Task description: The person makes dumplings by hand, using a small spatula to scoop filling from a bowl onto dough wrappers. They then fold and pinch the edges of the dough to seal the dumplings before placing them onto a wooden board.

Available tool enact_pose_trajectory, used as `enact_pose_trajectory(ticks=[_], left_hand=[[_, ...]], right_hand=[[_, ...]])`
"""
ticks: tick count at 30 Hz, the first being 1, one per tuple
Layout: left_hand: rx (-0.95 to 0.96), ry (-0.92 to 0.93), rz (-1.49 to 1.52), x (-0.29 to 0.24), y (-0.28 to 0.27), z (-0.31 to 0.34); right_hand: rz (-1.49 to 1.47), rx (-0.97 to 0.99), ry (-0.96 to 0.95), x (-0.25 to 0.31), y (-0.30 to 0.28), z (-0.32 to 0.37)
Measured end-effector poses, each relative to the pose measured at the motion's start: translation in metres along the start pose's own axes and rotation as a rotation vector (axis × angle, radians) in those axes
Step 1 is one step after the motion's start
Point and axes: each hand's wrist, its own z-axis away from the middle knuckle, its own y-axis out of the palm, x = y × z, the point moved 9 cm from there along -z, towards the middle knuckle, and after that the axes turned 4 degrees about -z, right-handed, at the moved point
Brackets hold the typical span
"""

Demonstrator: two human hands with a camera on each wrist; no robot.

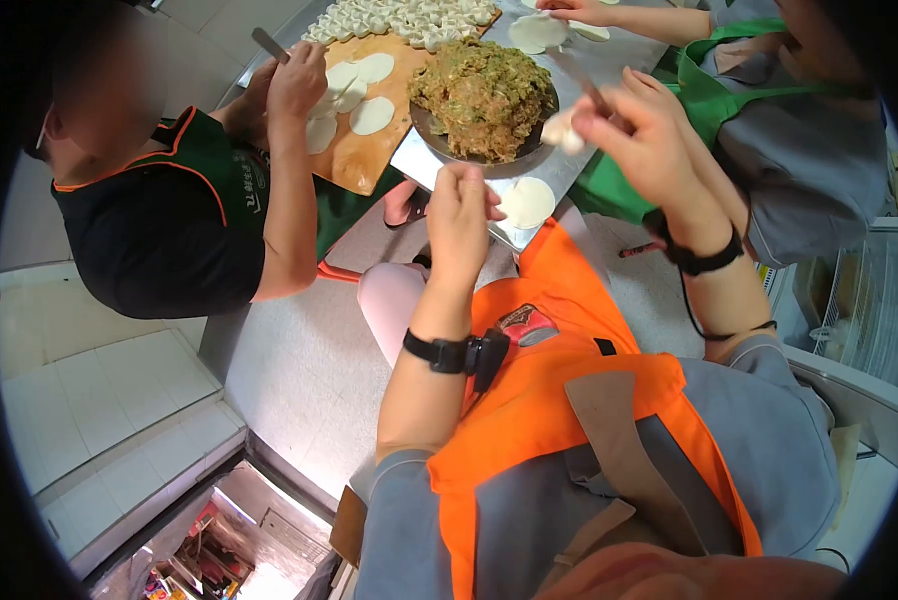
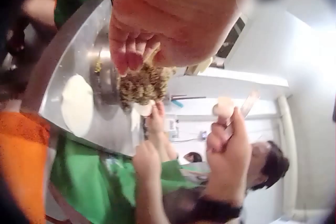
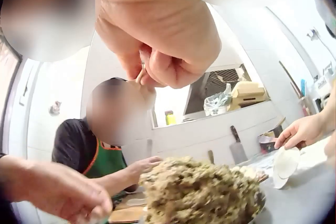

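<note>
My right hand (image 1: 649, 140) is raised to the right of the filling bowl. It grips a thin flat filling spatula (image 2: 251, 100) and pinches a small folded dumpling (image 2: 224, 107) of pale dough. My left hand (image 1: 459, 215) hovers at the near edge of the steel table, its fingers loosely curled and nothing visible in them. Beside it on the table lies a round dough wrapper (image 1: 529, 203). Beyond both hands, a big mound of greenish-brown filling (image 1: 484, 95) rises above the rim of its metal bowl (image 1: 429, 130).
A person in a dark shirt (image 1: 169, 245) works at the left by a wooden board (image 1: 369, 175) with several wrappers. Rows of finished dumplings (image 1: 399, 22) fill its far end. On the right, another person in a green apron (image 1: 714, 90) reaches over more wrappers (image 1: 537, 33).
</note>
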Motion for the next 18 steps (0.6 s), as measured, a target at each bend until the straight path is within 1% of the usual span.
enact_pose_trajectory(ticks=[1, 2, 3, 4, 6, 8, 9, 12, 15, 18], left_hand=[[0.03, -0.006, -0.257, 0.016, 0.003, -0.005], [0.058, -0.01, -0.511, 0.034, 0.01, -0.01], [0.017, 0.233, -0.604, 0.033, 0.023, -0.011], [0.067, 0.196, -0.663, 0.044, 0.035, -0.012], [0.064, 0.388, -0.789, 0.042, 0.055, -0.008], [0.164, 0.241, -0.826, 0.048, 0.063, -0.012], [0.135, 0.265, -0.839, 0.039, 0.063, -0.01], [0.141, 0.359, -0.868, 0.032, 0.065, -0.01], [0.154, 0.291, -0.838, 0.046, 0.059, -0.022], [0.269, 0.442, -0.834, 0.04, 0.062, -0.018]], right_hand=[[0.053, -0.02, -0.043, 0.0, -0.008, -0.015], [0.038, -0.043, -0.056, -0.004, -0.014, -0.033], [0.023, -0.063, -0.07, -0.008, -0.018, -0.052], [0.009, -0.052, -0.068, -0.015, -0.019, -0.075], [-0.019, -0.025, -0.078, -0.026, -0.018, -0.128], [0.267, 0.07, -0.087, -0.017, -0.012, -0.181], [0.409, 0.116, -0.091, -0.017, -0.007, -0.207], [0.519, 0.17, -0.054, -0.054, 0.017, -0.282], [0.62, 0.365, -0.05, -0.101, 0.065, -0.338], [0.818, 0.479, -0.212, -0.138, 0.123, -0.378]])
